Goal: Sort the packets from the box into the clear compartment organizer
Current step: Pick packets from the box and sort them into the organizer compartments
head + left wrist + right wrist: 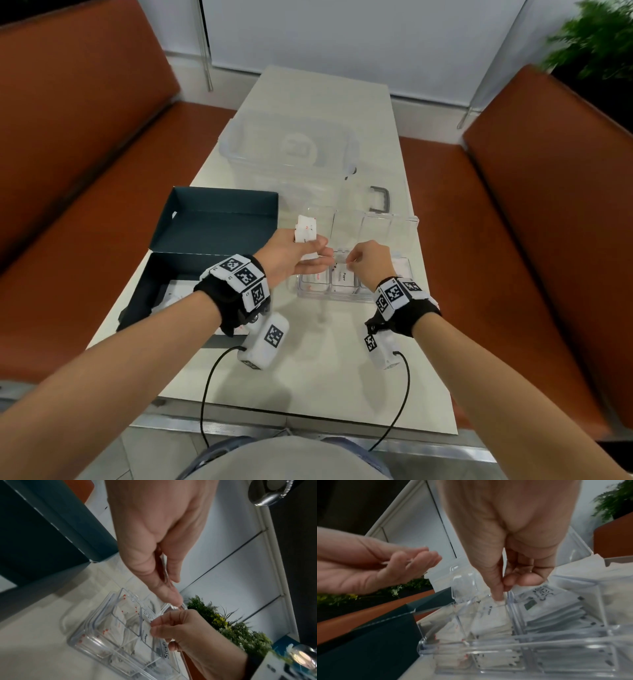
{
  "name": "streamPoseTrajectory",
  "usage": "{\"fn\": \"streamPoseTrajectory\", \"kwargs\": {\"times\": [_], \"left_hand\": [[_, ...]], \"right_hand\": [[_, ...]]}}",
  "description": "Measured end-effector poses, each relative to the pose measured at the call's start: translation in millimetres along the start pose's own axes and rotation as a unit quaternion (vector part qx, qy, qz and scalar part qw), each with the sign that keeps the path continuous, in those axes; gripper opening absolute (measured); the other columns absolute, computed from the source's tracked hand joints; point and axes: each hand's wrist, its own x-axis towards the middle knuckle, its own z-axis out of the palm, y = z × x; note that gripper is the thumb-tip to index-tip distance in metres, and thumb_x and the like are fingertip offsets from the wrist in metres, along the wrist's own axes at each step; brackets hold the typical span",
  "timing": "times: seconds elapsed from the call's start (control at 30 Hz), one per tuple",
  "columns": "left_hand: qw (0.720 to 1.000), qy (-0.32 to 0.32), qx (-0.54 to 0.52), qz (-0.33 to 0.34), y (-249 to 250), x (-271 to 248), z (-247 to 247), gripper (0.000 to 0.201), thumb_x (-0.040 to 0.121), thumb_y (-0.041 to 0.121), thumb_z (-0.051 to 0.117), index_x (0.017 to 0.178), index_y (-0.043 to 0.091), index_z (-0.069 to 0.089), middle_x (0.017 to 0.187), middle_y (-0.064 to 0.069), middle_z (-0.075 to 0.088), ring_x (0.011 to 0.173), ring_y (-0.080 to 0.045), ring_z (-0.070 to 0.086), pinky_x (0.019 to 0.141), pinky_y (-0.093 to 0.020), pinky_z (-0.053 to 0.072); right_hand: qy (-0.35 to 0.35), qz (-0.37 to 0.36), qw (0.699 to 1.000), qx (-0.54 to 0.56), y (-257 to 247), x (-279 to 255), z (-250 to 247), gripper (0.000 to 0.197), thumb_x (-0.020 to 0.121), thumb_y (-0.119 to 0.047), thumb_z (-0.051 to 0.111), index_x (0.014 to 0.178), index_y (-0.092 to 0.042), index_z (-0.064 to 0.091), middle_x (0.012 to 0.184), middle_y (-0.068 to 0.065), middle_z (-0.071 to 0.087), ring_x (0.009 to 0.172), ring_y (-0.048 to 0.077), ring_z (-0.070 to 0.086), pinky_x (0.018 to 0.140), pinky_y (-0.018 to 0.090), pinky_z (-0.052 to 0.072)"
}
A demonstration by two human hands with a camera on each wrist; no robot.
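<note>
Over the clear compartment organizer (308, 295) (89, 642) (488, 650), my right hand (350, 263) (154, 624) (503, 590) pinches a white packet (491, 615) by its top edge at a middle compartment. My left hand (323, 253) (173, 588) (419, 558) hovers just left of it and holds a small stack of white packets (305, 233) between thumb and fingers. Several compartments hold packets, some marked red, some printed "Stevia" (547, 605). The dark teal box (219, 222) (42, 534) (368, 649) lies open at the left with a few packets (174, 291) inside.
The organizer's clear lid (376, 226) stands open behind it. A large clear container (291, 147) and a grey handle (380, 198) sit farther back on the narrow white table (325, 377). Orange benches (85, 171) flank the table; a plant (599, 44) stands at the far right.
</note>
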Motion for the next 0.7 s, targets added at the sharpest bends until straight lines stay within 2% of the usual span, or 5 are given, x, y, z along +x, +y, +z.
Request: {"fn": "streamPoseTrajectory", "kwargs": {"times": [0.1, 0.33, 0.47, 0.6, 0.7], "left_hand": [[0.999, -0.016, -0.031, -0.038, 2, -1, 2, 0.02, 0.098, 0.013, 0.057, 0.113, 0.0, 0.061, 0.096, -0.012, 0.073, 0.084, -0.021, 0.074, 0.065, -0.026, 0.059], [0.988, -0.04, -0.123, -0.082, 9, -2, 2, 0.032, 0.1, 0.012, 0.039, 0.117, -0.005, 0.061, 0.107, -0.021, 0.071, 0.088, -0.027, 0.073, 0.078, -0.037, 0.061], [0.988, -0.057, -0.117, -0.077, 12, -4, 2, 0.031, 0.101, 0.002, 0.033, 0.121, -0.007, 0.055, 0.112, -0.022, 0.069, 0.096, -0.028, 0.072, 0.073, -0.035, 0.061], [0.993, -0.053, -0.088, -0.053, 12, -4, 1, 0.027, 0.101, -0.002, 0.037, 0.122, -0.006, 0.055, 0.115, -0.023, 0.068, 0.096, -0.029, 0.071, 0.075, -0.036, 0.061], [0.997, -0.039, -0.062, -0.031, 10, -2, 1, 0.025, 0.099, -0.005, 0.045, 0.122, -0.006, 0.055, 0.116, -0.023, 0.067, 0.093, -0.028, 0.071, 0.071, -0.034, 0.061]], "right_hand": [[-0.004, -0.013, 0.998, -0.057, -2, -2, 2, 0.021, 0.085, 0.003, 0.052, 0.093, -0.004, 0.07, 0.105, 0.016, 0.063, 0.097, 0.029, 0.06, 0.085, 0.034, 0.05], [-0.046, -0.042, 0.982, -0.178, -8, -9, 0, 0.017, 0.087, -0.015, 0.061, 0.098, -0.015, 0.073, 0.109, 0.008, 0.063, 0.104, 0.028, 0.06, 0.088, 0.037, 0.049], [0.016, -0.045, 0.997, -0.058, -13, -9, -12, 0.017, 0.089, -0.016, 0.058, 0.097, -0.011, 0.072, 0.097, 0.008, 0.068, 0.088, 0.023, 0.063, 0.077, 0.031, 0.051], [0.094, -0.069, 0.99, 0.084, -25, -14, -26, 0.013, 0.09, -0.022, 0.061, 0.09, -0.015, 0.072, 0.079, -0.003, 0.066, 0.065, 0.002, 0.054, 0.057, 0.005, 0.037], [0.093, -0.073, 0.98, 0.157, -33, -21, -31, 0.012, 0.09, -0.026, 0.061, 0.091, -0.02, 0.071, 0.076, -0.01, 0.065, 0.07, 0.002, 0.057, 0.064, 0.009, 0.042]]}}
